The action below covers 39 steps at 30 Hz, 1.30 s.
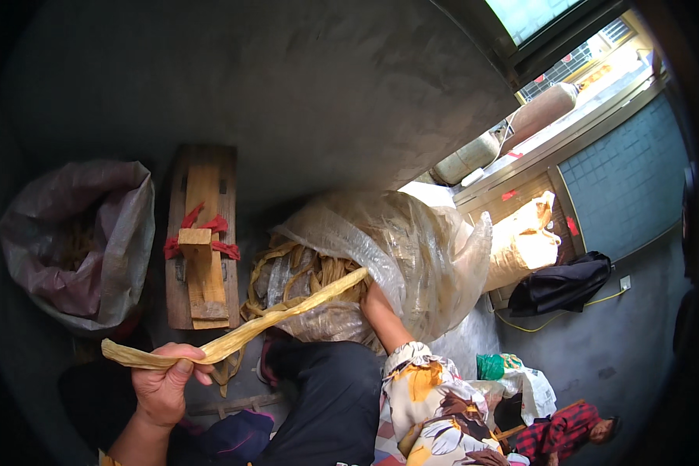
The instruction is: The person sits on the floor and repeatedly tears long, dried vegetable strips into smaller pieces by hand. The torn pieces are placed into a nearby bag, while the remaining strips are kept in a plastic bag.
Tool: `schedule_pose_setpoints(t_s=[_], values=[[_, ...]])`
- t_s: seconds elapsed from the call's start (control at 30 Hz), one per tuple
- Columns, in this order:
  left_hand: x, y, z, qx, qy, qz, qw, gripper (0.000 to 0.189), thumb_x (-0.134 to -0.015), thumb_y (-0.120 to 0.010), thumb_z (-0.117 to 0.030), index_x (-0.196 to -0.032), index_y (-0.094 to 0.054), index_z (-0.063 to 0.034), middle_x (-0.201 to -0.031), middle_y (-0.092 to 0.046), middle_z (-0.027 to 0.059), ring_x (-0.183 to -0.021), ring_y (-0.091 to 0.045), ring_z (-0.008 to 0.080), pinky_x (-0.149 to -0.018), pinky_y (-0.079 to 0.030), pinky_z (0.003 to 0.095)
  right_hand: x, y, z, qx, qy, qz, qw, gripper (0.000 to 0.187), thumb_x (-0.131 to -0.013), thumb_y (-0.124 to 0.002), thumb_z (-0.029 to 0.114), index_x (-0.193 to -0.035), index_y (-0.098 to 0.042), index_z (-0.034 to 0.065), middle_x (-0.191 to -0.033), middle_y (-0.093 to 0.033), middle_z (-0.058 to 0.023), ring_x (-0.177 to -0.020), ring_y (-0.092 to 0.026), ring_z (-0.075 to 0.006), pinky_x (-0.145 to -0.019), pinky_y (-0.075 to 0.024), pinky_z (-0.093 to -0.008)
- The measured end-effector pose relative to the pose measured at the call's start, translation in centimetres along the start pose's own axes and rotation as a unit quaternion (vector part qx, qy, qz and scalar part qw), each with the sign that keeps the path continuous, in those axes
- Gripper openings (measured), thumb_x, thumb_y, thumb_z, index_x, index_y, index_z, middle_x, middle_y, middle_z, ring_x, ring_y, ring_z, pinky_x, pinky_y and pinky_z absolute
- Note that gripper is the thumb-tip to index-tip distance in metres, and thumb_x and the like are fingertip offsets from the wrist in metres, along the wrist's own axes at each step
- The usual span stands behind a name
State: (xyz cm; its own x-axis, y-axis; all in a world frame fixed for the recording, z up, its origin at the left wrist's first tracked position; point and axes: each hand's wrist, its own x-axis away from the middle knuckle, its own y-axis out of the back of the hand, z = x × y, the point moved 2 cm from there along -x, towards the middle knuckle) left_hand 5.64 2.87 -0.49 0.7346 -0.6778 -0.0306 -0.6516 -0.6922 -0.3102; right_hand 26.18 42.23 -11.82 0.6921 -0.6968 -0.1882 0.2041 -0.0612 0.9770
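My left hand (166, 381) pinches a long, flat strip of pale yellow dried plant fibre (291, 310) near its lower-left end, between thumb and fingers. The strip runs up and right to the mouth of a large clear plastic sack (410, 250). My right hand (374, 297) is at that opening, by the strip's upper end; plastic and the strip hide its fingers, so its grip does not show. Inside the sack lie tangled brownish strips (332, 271). A few thin strips (228, 373) hang below the held one.
Left of the sack stands a wooden bench-like frame (177, 279) with red cloth ties (224, 250). Farther left is an open woven plastic sack (125, 256). A dark wall (303, 105) rises ahead. Gas cylinders (536, 113) and a dark cloth (559, 288) are at right; a seated person (565, 431) is lower right.
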Motion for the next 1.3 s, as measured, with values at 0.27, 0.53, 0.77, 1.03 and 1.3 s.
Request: schedule_pose_setpoints(t_s=[0.27,0.53,0.77,1.03,1.3], values=[[1.0,0.5,0.4,-0.012,0.036,-0.012,0.999,0.017,-0.092,-0.054,-0.01,-0.092,-0.061,0.0052,-0.078,-0.06,0.014,-0.066,-0.062,0.0185,-0.056,-0.053,0.0265,2.0,0.1,-1.4,-0.009,-0.096,0.006,0.995,0.049,-0.071,-0.065,0.023,-0.115,-0.057,0.0024,-0.111,-0.059,-0.0228,-0.107,-0.053,-0.0386,-0.094,-0.0406,-0.0404],[0.7,-1.5,-0.3,-0.235,-0.092,0.097,0.963,0.033,-0.093,-0.049,-0.026,-0.075,-0.057,0.0005,-0.066,-0.056,0.0077,-0.057,-0.055,0.0214,-0.049,-0.044,0.0324,-1.9,-1.3,-0.3,-0.012,-0.125,0.072,0.989,0.05,-0.07,-0.064,0.021,-0.116,-0.057,0.0027,-0.116,-0.057,-0.0223,-0.109,-0.052,-0.0397,-0.095,-0.0399,-0.0399],[1.5,-0.1,0.4,-0.187,-0.057,0.085,0.977,0.007,-0.085,-0.059,-0.004,-0.088,-0.065,-0.0009,-0.072,-0.061,0.0122,-0.059,-0.062,0.0177,-0.054,-0.051,0.0282,-1.7,1.9,-1.7,-0.06,-0.088,0.187,0.977,0.051,-0.069,-0.063,0.02,-0.117,-0.056,0.003,-0.121,-0.055,-0.022,-0.111,-0.05,-0.0407,-0.097,-0.0392,-0.0395],[1.8,4.7,-4.0,0.032,-0.135,-0.241,0.961,0.024,-0.093,-0.053,-0.025,-0.086,-0.051,-0.0019,-0.072,-0.048,0.0059,-0.05,-0.049,0.0094,-0.043,-0.041,0.0214,2.6,5.1,3.8,-0.175,-0.013,0.268,0.947,0.062,-0.064,-0.061,0.015,-0.121,-0.048,-0.0053,-0.115,-0.053,-0.031,-0.11,-0.05,-0.043,-0.099,-0.0375,-0.0385],[1.3,6.3,-3.8,0.021,-0.169,-0.248,0.954,0.021,-0.095,-0.048,-0.024,-0.091,-0.052,-0.003,-0.083,-0.047,0.0038,-0.061,-0.046,0.0071,-0.05,-0.037,0.0204,1.9,5.7,9.5,-0.345,0.054,0.338,0.874,0.045,-0.065,-0.064,0.006,-0.107,-0.054,-0.0031,-0.089,-0.063,-0.0162,-0.087,-0.06,-0.0221,-0.08,-0.0465,-0.0319]])
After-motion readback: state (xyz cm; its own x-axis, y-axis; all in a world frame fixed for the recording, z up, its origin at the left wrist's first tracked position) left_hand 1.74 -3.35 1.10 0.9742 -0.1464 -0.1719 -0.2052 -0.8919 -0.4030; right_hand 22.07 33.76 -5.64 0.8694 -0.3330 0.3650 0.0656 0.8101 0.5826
